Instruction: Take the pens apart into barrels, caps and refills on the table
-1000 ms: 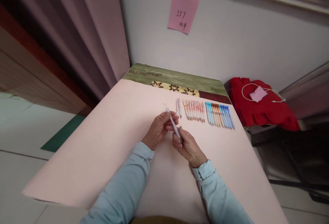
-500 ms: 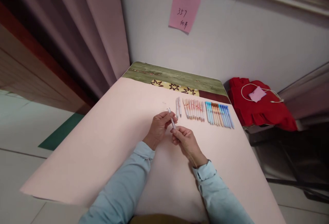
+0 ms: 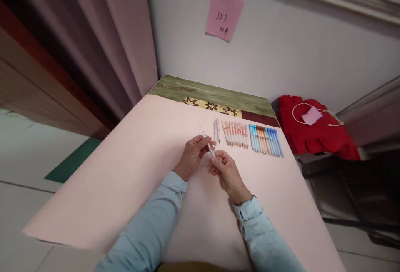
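Both of my hands hold one pale, translucent pen (image 3: 207,142) above the pink sheet (image 3: 140,172) that covers the table. My left hand (image 3: 193,155) pinches its upper part, fingers closed. My right hand (image 3: 225,170) grips its lower end, fingers curled. Just beyond the hands lies a neat row of pens: two white ones (image 3: 216,130), several pink ones (image 3: 236,133), and several blue and orange ones (image 3: 266,140).
A green patterned tabletop strip (image 3: 215,97) shows past the sheet, against a white wall with a pink sticky note (image 3: 223,15). A red cloth (image 3: 315,132) with a white cord and a small pink note lies to the right. A curtain (image 3: 118,34) hangs at the left.
My right hand has slid up the pen toward my left hand, so less of the pen shows between them. The row of pens has not moved.
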`<state>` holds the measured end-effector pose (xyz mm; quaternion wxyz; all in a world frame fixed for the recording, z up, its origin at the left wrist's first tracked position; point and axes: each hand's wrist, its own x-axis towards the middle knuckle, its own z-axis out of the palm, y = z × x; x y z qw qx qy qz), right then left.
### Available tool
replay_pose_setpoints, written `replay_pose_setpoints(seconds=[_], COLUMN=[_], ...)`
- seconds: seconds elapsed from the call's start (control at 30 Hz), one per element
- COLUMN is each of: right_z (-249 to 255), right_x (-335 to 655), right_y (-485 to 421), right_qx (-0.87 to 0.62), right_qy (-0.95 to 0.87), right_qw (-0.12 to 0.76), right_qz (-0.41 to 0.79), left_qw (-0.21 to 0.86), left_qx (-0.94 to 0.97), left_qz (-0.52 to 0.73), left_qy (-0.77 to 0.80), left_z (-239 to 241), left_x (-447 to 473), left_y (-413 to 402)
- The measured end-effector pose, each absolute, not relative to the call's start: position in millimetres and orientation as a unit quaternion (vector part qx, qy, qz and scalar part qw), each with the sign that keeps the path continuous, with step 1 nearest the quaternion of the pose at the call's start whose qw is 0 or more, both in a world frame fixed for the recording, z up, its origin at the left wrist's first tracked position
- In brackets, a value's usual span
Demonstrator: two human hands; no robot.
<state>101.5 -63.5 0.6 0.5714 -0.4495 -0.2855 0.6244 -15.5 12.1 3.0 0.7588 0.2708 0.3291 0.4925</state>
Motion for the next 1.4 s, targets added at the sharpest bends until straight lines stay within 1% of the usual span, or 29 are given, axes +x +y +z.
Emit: replay_pose_setpoints(seconds=[0.13, 0.43, 0.7, 0.83, 1.0, 1.2, 1.4], right_z=[0.5, -0.6, -3.1, -3.1, -0.8, -1.0, -0.4], right_x=[101.9, 102.8, 103.4, 102.4, 101.7, 103.0, 103.1], right_y=[-63.2, -61.2, -61.8, -60.4, -60.4, -63.4, -63.0], right_qx=[-0.453, -0.440, -0.472, -0.476, -0.460, -0.491, -0.463], right_qy=[-0.294, -0.309, -0.300, -0.302, -0.295, -0.290, -0.299], right_qw=[0.544, 0.587, 0.555, 0.575, 0.613, 0.556, 0.593], right_qz=[0.642, 0.606, 0.615, 0.593, 0.571, 0.605, 0.587], left_qw=[0.761, 0.775, 0.729, 0.709, 0.719, 0.728, 0.724], left_qx=[0.296, 0.334, 0.354, 0.365, 0.346, 0.314, 0.315], left_qz=[0.481, 0.447, 0.488, 0.507, 0.510, 0.519, 0.525], left_qy=[0.320, 0.296, 0.324, 0.326, 0.322, 0.320, 0.319], left_z=[0.4, 7.7, 0.1, -0.4, 2.5, 6.9, 5.8], left_x=[-15.9, -18.2, -16.9, -15.7, -13.8, -14.8, -15.3], left_y=[13.3, 10.7, 14.7, 13.5, 12.0, 13.4, 13.5])
